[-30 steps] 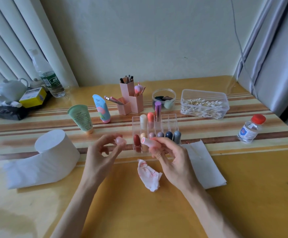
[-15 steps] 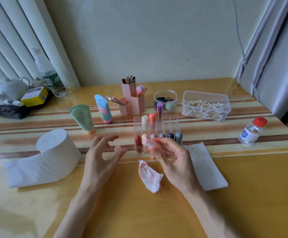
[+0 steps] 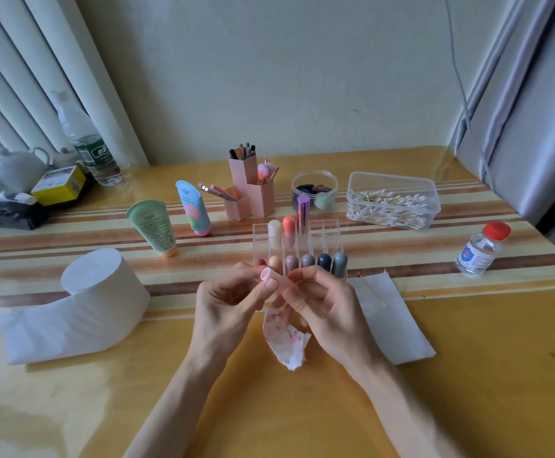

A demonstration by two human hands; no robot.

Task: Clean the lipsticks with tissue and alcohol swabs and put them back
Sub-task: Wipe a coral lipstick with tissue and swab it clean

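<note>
Holding one pale pink lipstick (image 3: 268, 278) between them, both hands meet above the table (image 3: 468, 391) in the head view. The left hand (image 3: 223, 302) pinches the tube near its round pink end. The right hand (image 3: 329, 309) has its fingers curled round the lower part. The tube's long axis runs from ten o'clock down to four o'clock, with the round end tilted up toward ten o'clock.

A crumpled, red-stained tissue (image 3: 286, 342) lies on the table at six o'clock from the hands, partly under them. At twelve o'clock, just beyond the fingers, a clear organizer (image 3: 329, 233) holds other lipsticks upright. A tissue roll (image 3: 101, 292) sits at nine o'clock and a flat tissue sheet (image 3: 392, 319) at three o'clock. The swab box (image 3: 392, 200) is at one o'clock and the red-capped alcohol bottle (image 3: 481, 249) at two o'clock.
</note>
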